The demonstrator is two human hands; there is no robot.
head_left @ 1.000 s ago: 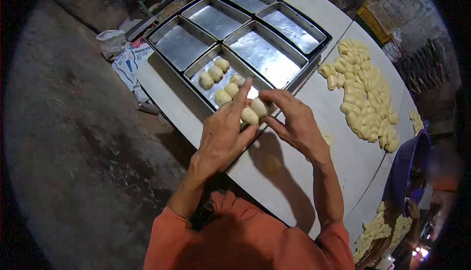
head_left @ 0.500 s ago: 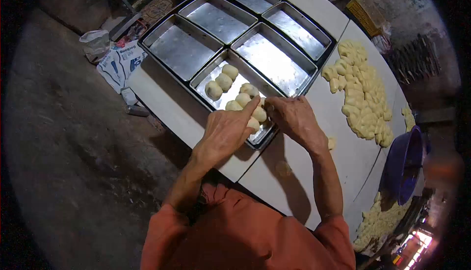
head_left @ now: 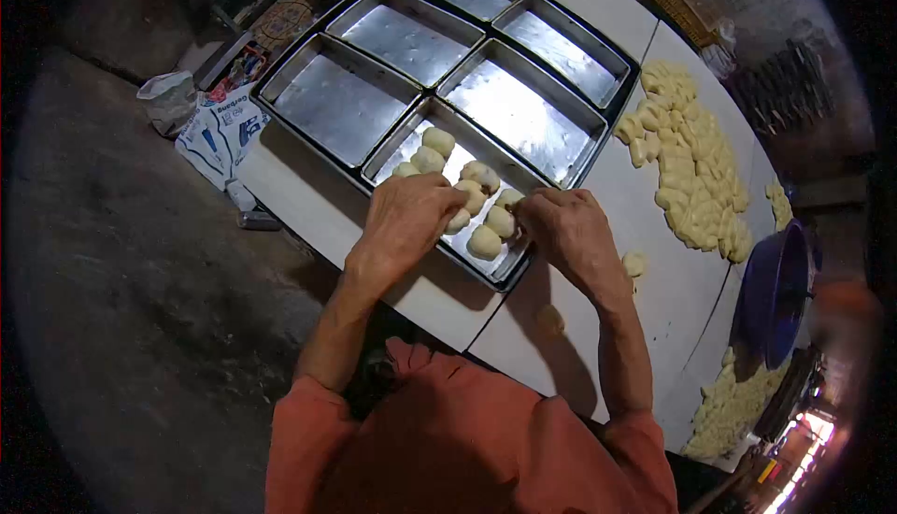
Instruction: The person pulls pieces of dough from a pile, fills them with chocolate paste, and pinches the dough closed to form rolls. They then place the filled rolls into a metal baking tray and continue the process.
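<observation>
Several pale dough balls [head_left: 484, 242] sit in rows inside the near compartment of a metal pan set [head_left: 348, 100]. My left hand [head_left: 411, 220] is over that compartment's left side, its fingers curled down and pressed against a dough ball in the middle row. At the right wall, my right hand [head_left: 566, 232] has its thumb and fingers drawn together beside the right row of balls. Its fingertips are partly hidden, and what they hold cannot be made out. The other compartments of the pan set hold no dough.
Many dough pieces [head_left: 691, 164] lie on the white table [head_left: 612, 37] at the right. Two single pieces lie nearer, one of them a flat round [head_left: 550, 319]. A purple basin [head_left: 774, 294] stands at the right edge. A printed sack [head_left: 222, 135] is beyond the left edge.
My left hand has moved left, off the near right balls, and its pointing index finger is now curled. My right hand has shifted slightly outward. The view has moved a little.
</observation>
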